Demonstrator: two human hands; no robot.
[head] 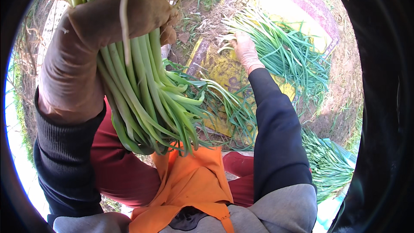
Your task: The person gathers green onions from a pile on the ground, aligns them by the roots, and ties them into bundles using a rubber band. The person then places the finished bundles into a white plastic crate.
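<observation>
My left hand (97,35), in a soiled pale glove, is wrapped round a thick bunch of leafy green stalks, likely green onions or garlic greens (139,81), close to the camera. The white ends point up and the leaves hang down. My right hand (244,48), also gloved, reaches out to the white root ends of a large pile of thin green onions (281,45) on a yellow printed sheet (223,68). Its fingers are at a few white stems; whether they grip them is unclear. A smaller loose group of green onions (226,95) lies nearer to me.
Dry roots and trimmings (220,19) lie on the soil beside the pile. At the lower right, more bundled greens (330,165) fill a light blue crate (347,155). My orange apron (194,174) and red-trousered legs are below my arms.
</observation>
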